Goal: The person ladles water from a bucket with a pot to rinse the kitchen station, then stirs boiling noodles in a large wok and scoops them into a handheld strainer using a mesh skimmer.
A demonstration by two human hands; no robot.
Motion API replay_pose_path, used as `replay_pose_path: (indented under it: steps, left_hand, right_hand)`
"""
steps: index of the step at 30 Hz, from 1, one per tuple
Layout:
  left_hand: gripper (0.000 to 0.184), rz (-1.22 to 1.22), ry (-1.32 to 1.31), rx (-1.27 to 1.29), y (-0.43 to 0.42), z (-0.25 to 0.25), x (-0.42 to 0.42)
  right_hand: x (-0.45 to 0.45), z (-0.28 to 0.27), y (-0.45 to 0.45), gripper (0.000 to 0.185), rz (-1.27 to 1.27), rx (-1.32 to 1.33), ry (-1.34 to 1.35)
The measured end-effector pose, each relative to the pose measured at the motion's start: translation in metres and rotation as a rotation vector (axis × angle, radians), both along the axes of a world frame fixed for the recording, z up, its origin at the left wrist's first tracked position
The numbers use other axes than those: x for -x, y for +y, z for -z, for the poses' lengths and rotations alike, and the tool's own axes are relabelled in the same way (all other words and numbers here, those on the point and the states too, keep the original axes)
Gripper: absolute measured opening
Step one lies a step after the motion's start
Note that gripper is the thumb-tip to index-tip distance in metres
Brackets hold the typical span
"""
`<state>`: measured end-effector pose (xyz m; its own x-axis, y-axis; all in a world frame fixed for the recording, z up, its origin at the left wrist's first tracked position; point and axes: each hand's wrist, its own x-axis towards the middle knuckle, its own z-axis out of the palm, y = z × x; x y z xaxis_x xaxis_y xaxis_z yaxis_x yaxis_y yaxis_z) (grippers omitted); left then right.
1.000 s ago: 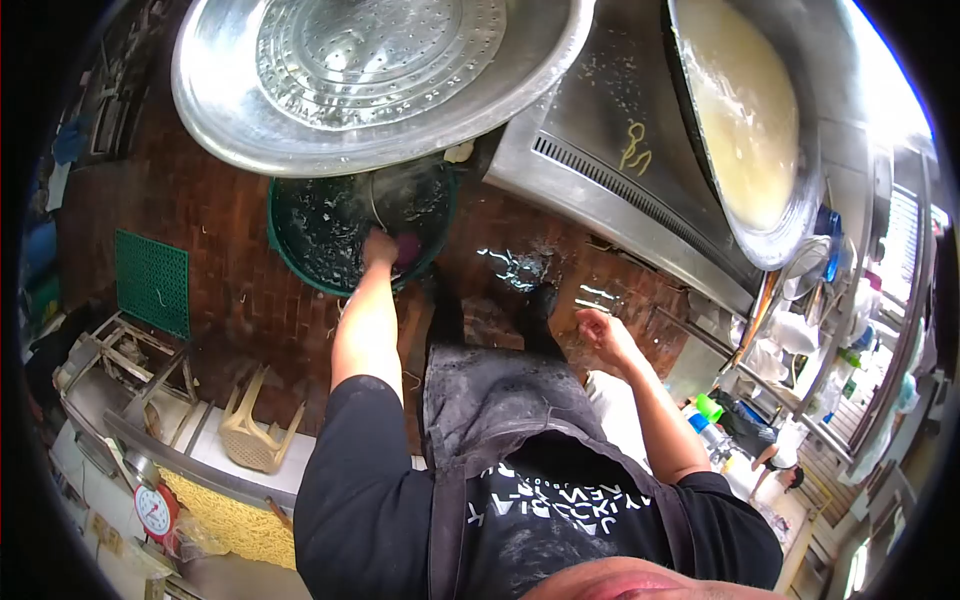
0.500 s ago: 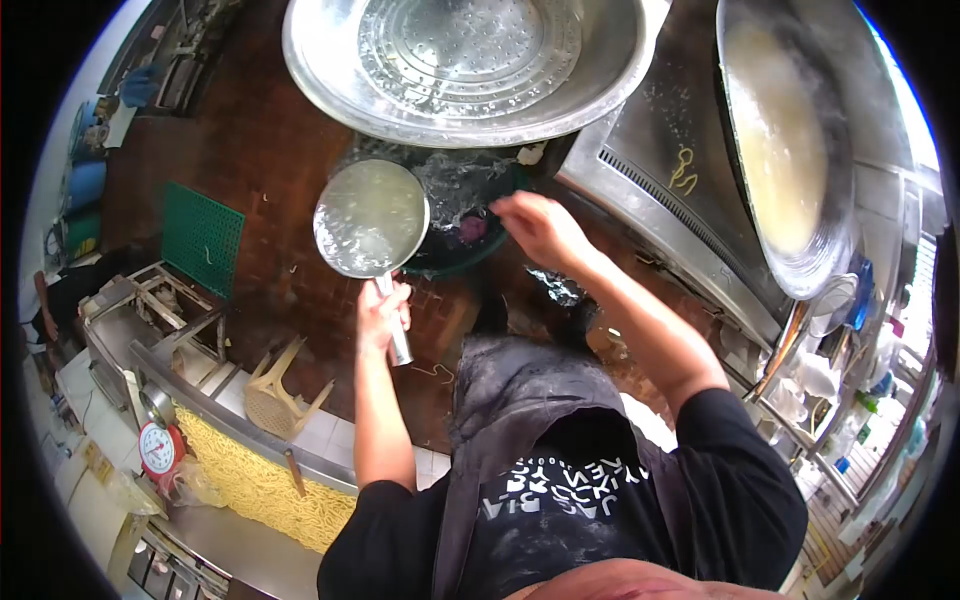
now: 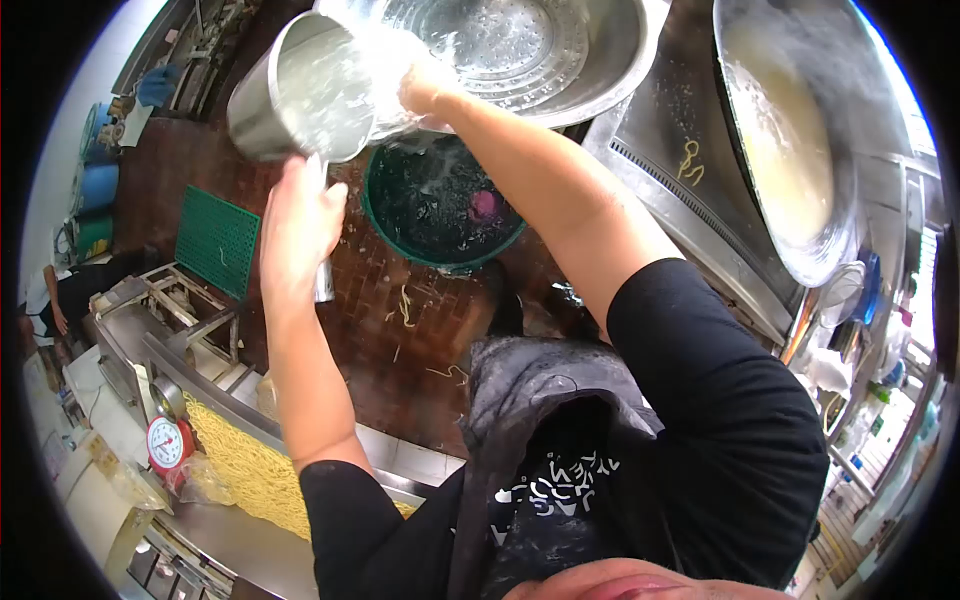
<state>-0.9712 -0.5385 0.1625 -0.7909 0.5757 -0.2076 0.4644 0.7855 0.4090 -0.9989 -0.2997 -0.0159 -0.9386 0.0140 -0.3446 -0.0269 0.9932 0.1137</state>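
My left hand (image 3: 302, 215) is wrapped round the handle of a big metal dipper (image 3: 255, 110). The dipper is tilted to the right over the rim of a wide metal basin (image 3: 615, 90), and water (image 3: 385, 75) splashes from its mouth into the basin. My right hand (image 3: 428, 88) is in front of the splash at the basin's near side; water and blur hide its fingers. Below the basin stands a round green tub (image 3: 375, 215) of dark water with a pink object (image 3: 485, 206) in it.
On the right, a large wok (image 3: 740, 150) of cloudy, steaming liquid sits in a metal stove (image 3: 650, 165). Yellow noodles (image 3: 230, 455) fill a tray at lower left beside a red scale (image 3: 168, 442). Noodle scraps (image 3: 404, 305) lie on the brown tiled floor. Another person (image 3: 75, 290) is at far left.
My left hand has raised the dipper up and left from above the tub and tipped it toward the basin. My right hand has moved up and left to the pouring water.
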Motion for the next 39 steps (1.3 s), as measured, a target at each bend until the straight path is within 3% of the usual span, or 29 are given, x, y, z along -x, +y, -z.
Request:
replay_pose_path:
  steps: [1, 2, 3, 5, 7, 9, 11, 12, 13, 14, 16, 17, 18, 19, 21, 23, 25, 27, 28, 30, 31, 34, 36, 39]
  left_hand:
    - [0.030, 0.135, 0.049, -0.007, 0.009, -0.001, -0.003]
    - [0.029, 0.122, 0.009, 0.049, 0.026, -0.007, -0.010]
    - [0.024, 0.293, 0.160, 0.082, 0.034, 0.013, -0.008]
    - [0.022, 0.318, 0.162, 0.001, 0.063, 0.046, -0.012]
    - [0.020, 0.343, 0.110, 0.093, 0.106, 0.048, -0.030]
    - [0.020, 0.443, 0.238, 0.138, 0.145, 0.049, -0.046]
    - [0.020, 0.385, 0.210, -0.075, 0.170, 0.055, -0.053]
    - [0.020, 0.375, 0.193, -0.131, 0.176, 0.052, -0.053]
    - [0.021, 0.288, -0.001, -0.381, 0.173, 0.064, -0.052]
    - [0.023, 0.192, -0.192, -0.628, 0.164, 0.083, -0.047]
    - [0.027, 0.260, -0.067, -0.627, 0.138, 0.082, -0.032]
    - [0.026, 0.217, -0.098, -0.353, 0.117, 0.070, -0.029]
    - [0.026, 0.209, -0.037, -0.439, 0.092, 0.064, -0.031]
    - [0.025, 0.024, -0.090, -0.457, 0.069, 0.061, -0.041]
    - [0.031, -0.324, -0.321, -0.499, 0.014, 0.097, -0.053]
    - [0.035, -0.616, -0.390, -0.573, -0.033, 0.133, -0.072]
    - [0.037, -0.777, -0.463, -0.333, -0.066, 0.181, -0.080]
    - [0.038, -0.458, -0.168, -0.169, -0.086, 0.239, -0.092]
    - [0.041, -0.451, -0.327, -0.059, -0.076, 0.243, -0.093]
    - [0.042, -0.314, -0.259, 0.134, -0.071, 0.304, -0.104]
    - [0.043, -0.283, -0.293, 0.180, -0.068, 0.338, -0.110]
    - [0.038, -0.261, -0.360, 0.324, -0.024, 0.375, -0.127]
    - [0.031, -0.341, -0.415, 0.377, 0.013, 0.367, -0.135]
    - [0.032, -0.245, -0.379, 0.301, 0.033, 0.418, -0.145]
  right_hand:
    - [-0.001, -0.006, 0.001, 0.025, -0.067, -0.058, -0.037]
    - [-0.008, -0.005, 0.002, 0.025, -0.080, -0.061, -0.036]
    - [-0.015, -0.006, 0.005, 0.025, -0.080, -0.044, -0.016]
    - [-0.039, -0.005, 0.013, 0.025, -0.061, 0.015, 0.003]
    - [-0.074, 0.002, 0.035, 0.025, 0.020, 0.090, -0.043]
    - [-0.117, 0.007, 0.070, 0.025, 0.155, 0.116, -0.164]
    - [-0.163, 0.011, 0.117, 0.025, 0.281, 0.070, -0.268]
    - [-0.191, 0.019, 0.149, 0.024, 0.185, -0.021, -0.115]
    - [-0.217, 0.029, 0.177, 0.024, 0.088, -0.107, 0.035]
    - [-0.238, 0.028, 0.192, 0.022, 0.170, -0.053, 0.236]
    - [-0.263, 0.035, 0.204, 0.024, 0.324, -0.052, 0.744]
    - [-0.272, 0.046, 0.197, 0.034, 0.498, 0.343, 0.953]
    - [-0.284, 0.042, 0.181, 0.039, 0.505, 0.249, 0.996]
    - [-0.297, 0.035, 0.161, 0.044, 0.515, 0.153, 1.036]
    - [-0.323, 0.065, 0.132, 0.051, 0.521, 0.192, 1.008]
    - [-0.328, 0.060, 0.107, 0.055, 0.492, 0.315, 0.767]
    - [-0.326, 0.068, 0.101, 0.057, 0.472, 0.282, 0.669]
    - [-0.322, 0.064, 0.100, 0.057, 0.472, 0.249, 0.621]
    - [-0.321, 0.066, 0.101, 0.057, 0.471, 0.238, 0.618]
    - [-0.317, 0.065, 0.102, 0.057, 0.487, 0.250, 0.608]
    - [-0.320, 0.067, 0.102, 0.057, 0.492, 0.254, 0.607]
    - [-0.321, 0.070, 0.103, 0.059, 0.499, 0.259, 0.598]
    - [-0.321, 0.069, 0.102, 0.061, 0.491, 0.276, 0.630]
    - [-0.321, 0.063, 0.105, 0.062, 0.486, 0.318, 0.647]
